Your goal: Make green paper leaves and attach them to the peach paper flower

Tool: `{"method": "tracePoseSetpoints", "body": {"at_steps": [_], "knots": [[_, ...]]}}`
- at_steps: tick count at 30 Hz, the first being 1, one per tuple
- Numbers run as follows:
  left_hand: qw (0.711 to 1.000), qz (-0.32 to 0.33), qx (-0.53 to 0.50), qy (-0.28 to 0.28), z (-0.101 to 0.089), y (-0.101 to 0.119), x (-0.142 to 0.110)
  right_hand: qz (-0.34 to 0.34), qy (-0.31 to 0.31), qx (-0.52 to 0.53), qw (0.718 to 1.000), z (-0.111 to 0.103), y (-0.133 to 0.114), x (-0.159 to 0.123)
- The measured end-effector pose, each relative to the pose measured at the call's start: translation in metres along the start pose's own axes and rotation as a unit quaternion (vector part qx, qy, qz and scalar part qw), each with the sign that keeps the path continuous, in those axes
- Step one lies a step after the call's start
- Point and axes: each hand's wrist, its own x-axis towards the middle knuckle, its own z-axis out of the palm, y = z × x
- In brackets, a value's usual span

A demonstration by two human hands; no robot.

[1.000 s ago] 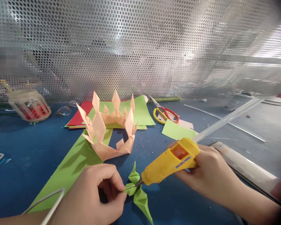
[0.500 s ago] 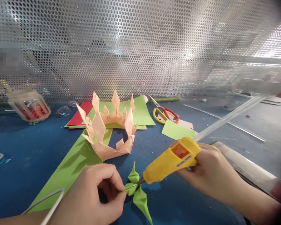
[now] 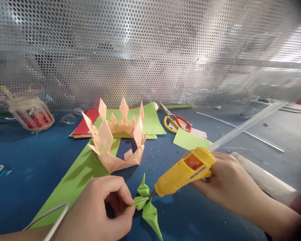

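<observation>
My left hand point(image 3: 102, 204) pinches the left tip of a folded green paper piece point(image 3: 150, 212) with thumb and forefinger, low in the middle of the view. The piece has several pointed leaf-like ends. In my right hand point(image 3: 228, 180) is a yellow hot glue gun point(image 3: 183, 174), its dark nozzle tilted down at the centre of the green paper. A long clear glue stick point(image 3: 248, 125) sticks out of its back. Just beyond my left hand a peach folded paper crown point(image 3: 120, 164) stands upright, its points facing up.
Green point(image 3: 67, 187) and red point(image 3: 84, 124) paper sheets lie under and behind the crown. Red-and-yellow scissors point(image 3: 177, 122) rest on paper scraps. A jar point(image 3: 32, 113) with red bits stands left, near glasses point(image 3: 69, 118). Another glue stick point(image 3: 263, 140) lies right. A perforated metal screen point(image 3: 150, 53) closes the back.
The glue gun's nozzle has shifted slightly to the right over the green paper. My left hand keeps its pinch in nearly the same place.
</observation>
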Motion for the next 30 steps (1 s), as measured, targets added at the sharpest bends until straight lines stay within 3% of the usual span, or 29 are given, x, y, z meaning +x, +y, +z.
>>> {"method": "tracePoseSetpoints", "body": {"at_steps": [30], "knots": [[1.0,0.013,0.001,0.009,0.0015,-0.0027,0.0,0.012,0.004,0.003,1.0,0.0018,0.0055,-0.001]]}}
